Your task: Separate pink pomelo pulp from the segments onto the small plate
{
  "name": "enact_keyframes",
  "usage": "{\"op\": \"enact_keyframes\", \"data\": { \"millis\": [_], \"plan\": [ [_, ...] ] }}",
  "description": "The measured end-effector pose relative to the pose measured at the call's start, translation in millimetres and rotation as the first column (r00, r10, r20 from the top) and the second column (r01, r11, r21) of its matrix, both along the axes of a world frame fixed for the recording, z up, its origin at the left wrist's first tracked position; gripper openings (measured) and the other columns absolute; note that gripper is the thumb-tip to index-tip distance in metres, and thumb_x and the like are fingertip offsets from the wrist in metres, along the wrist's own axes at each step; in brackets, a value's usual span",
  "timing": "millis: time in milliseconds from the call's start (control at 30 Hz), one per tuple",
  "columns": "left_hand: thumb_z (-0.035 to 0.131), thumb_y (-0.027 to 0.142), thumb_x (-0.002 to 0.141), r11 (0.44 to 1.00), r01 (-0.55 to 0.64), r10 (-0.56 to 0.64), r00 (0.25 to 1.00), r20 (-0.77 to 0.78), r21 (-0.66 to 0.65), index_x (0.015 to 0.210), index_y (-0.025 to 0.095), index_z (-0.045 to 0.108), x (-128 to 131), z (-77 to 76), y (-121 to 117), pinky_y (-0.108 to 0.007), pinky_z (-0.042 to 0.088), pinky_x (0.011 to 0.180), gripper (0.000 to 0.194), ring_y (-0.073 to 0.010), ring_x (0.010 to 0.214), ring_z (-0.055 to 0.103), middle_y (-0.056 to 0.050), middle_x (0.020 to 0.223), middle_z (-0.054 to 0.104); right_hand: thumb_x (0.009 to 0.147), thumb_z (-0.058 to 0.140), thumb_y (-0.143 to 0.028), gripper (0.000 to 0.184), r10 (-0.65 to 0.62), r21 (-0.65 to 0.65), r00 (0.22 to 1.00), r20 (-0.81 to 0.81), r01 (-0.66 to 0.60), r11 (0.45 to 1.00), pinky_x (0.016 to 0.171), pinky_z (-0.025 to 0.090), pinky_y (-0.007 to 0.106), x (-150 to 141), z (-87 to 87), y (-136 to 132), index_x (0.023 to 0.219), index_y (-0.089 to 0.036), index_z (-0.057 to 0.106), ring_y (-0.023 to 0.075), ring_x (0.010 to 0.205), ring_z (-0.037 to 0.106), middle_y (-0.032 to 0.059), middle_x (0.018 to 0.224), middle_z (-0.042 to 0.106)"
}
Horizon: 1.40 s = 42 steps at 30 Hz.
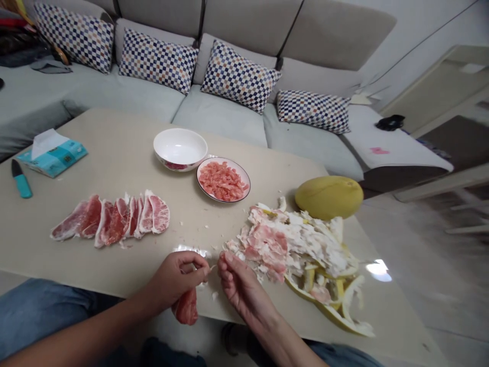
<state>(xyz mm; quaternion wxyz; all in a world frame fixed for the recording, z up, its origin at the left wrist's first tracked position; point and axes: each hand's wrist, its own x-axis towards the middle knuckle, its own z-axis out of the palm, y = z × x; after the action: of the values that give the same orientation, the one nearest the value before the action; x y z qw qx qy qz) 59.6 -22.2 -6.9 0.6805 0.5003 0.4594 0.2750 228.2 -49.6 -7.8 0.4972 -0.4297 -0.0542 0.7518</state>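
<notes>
Red pomelo flesh (186,307) hangs below my left hand (173,278), whose fingers are closed on the segment over the table's near edge. Just to the right, my right hand (244,288) has its thumb and fingers pinched together. A thin pale strip of membrane (213,266) shows between the two hands at the fingertips. Several pomelo segments (114,219), still in pale skin, lie in a row at the left. Beyond the hands, a dark-rimmed plate (200,187) holds small pieces of peeled red flesh (221,179).
A white bowl (179,145) stands behind the plate. At the right, a heap of peel and membrane scraps (305,244) lies before a whole yellow pomelo (329,197). A teal-handled knife (22,181) and a tissue pack (55,155) lie far left. A cushioned sofa (225,120) borders the table.
</notes>
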Motion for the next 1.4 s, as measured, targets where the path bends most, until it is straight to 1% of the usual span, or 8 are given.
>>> {"op": "enact_keyframes", "data": {
  "millis": [100, 200, 300, 467, 600, 800, 1133, 1400],
  "plan": [
    [0.065, 0.028, 0.074, 0.999, -0.029, 0.030, 0.999, 0.019, -0.018, 0.074, 0.017, 0.068, -1.1, 3.1, 3.4, -0.024, 0.046, 0.064, 0.011, -0.0156, 0.066, 0.059, -0.002, 0.067, 0.066, 0.063, 0.086, -0.028, 0.033, 0.076, 0.044, 0.996, 0.038, -0.078, 0.996, 0.052, 0.048, 0.011, 7.4, 5.4, 4.2, 0.086, -0.014, 0.066, 0.0031, 0.054, 0.055, -0.0015, 0.071, 0.063],
    [0.067, 0.030, 0.075, 0.999, -0.032, 0.033, 0.998, 0.044, -0.027, 0.075, 0.018, 0.070, -2.6, 4.9, 6.3, -0.024, 0.046, 0.067, 0.013, -0.0160, 0.069, 0.061, -0.002, 0.069, 0.067, 0.074, 0.077, -0.034, 0.028, 0.113, 0.220, 0.925, 0.363, -0.202, 0.954, 0.061, 0.052, 0.020, 19.9, 15.5, 28.4, 0.093, -0.018, 0.064, 0.0081, 0.063, 0.059, -0.0002, 0.078, 0.064],
    [0.067, 0.033, 0.077, 0.999, -0.045, 0.046, 0.997, 0.057, -0.027, 0.075, 0.018, 0.069, -3.8, 4.4, 8.2, -0.023, 0.044, 0.065, 0.015, -0.0148, 0.068, 0.059, -0.002, 0.069, 0.067, 0.085, 0.061, -0.038, 0.023, -0.146, 0.393, 0.508, 0.849, -0.423, 0.817, 0.070, 0.054, 0.032, 36.2, 27.8, 82.2, 0.096, -0.018, 0.062, 0.0139, 0.069, 0.062, 0.0031, 0.086, 0.065],
    [0.067, 0.033, 0.076, 0.997, -0.080, 0.080, 0.996, 0.043, -0.016, 0.074, 0.017, 0.067, -5.5, 2.6, 12.6, -0.022, 0.041, 0.061, 0.015, -0.0127, 0.064, 0.056, -0.001, 0.068, 0.065, 0.077, 0.064, -0.024, 0.012, -0.324, 0.421, 0.271, 0.906, -0.503, 0.755, 0.102, 0.037, 0.045, 51.7, 46.8, 162.6, 0.087, -0.019, 0.069, 0.0268, 0.110, 0.057, 0.0098, 0.108, 0.067],
    [0.067, 0.032, 0.076, 0.995, -0.100, 0.100, 0.995, 0.022, 0.005, 0.075, 0.018, 0.067, -7.9, 3.3, 17.0, -0.021, 0.041, 0.061, 0.014, -0.0132, 0.065, 0.056, 0.000, 0.069, 0.064, 0.083, 0.060, -0.025, 0.014, -0.321, 0.384, 0.217, 0.922, -0.609, 0.694, 0.098, 0.042, 0.040, 40.7, 54.6, 139.1, 0.090, -0.020, 0.071, 0.0241, 0.106, 0.059, 0.0082, 0.105, 0.069],
    [0.066, 0.030, 0.075, 0.995, -0.100, 0.098, 0.994, 0.056, 0.028, 0.075, 0.018, 0.067, -6.6, 3.6, 15.7, -0.024, 0.043, 0.067, 0.012, -0.0157, 0.070, 0.058, -0.001, 0.070, 0.065, 0.084, 0.067, -0.030, 0.025, 0.080, 0.208, 0.269, 0.960, -0.873, 0.442, 0.072, 0.052, 0.026, 17.4, 53.6, 52.7, 0.107, -0.022, 0.068, 0.0148, 0.077, 0.065, 0.0052, 0.102, 0.068],
    [0.066, 0.026, 0.077, 0.996, -0.070, 0.067, 0.996, 0.063, 0.051, 0.072, 0.018, 0.066, -7.3, -2.3, 12.7, -0.021, 0.040, 0.064, 0.010, -0.0128, 0.066, 0.053, 0.001, 0.068, 0.061, 0.086, 0.057, -0.015, 0.011, -0.134, 0.151, 0.099, 0.986, -0.868, 0.472, 0.062, 0.044, 0.023, 12.3, 56.1, 37.5, 0.081, -0.019, 0.066, 0.0134, 0.068, 0.060, 0.0007, 0.074, 0.066],
    [0.064, 0.036, 0.078, 0.997, -0.083, 0.083, 0.996, 0.012, 0.003, 0.076, 0.017, 0.063, -7.6, -2.5, 19.7, -0.022, 0.037, 0.058, 0.019, -0.0121, 0.062, 0.051, 0.001, 0.069, 0.060, 0.079, 0.053, -0.009, 0.019, -0.508, 0.399, 0.056, 0.859, -0.697, 0.597, 0.089, 0.050, 0.037, 45.0, 45.7, 141.4, 0.087, -0.019, 0.067, 0.0230, 0.102, 0.062, 0.0095, 0.105, 0.068]
  ]
}}
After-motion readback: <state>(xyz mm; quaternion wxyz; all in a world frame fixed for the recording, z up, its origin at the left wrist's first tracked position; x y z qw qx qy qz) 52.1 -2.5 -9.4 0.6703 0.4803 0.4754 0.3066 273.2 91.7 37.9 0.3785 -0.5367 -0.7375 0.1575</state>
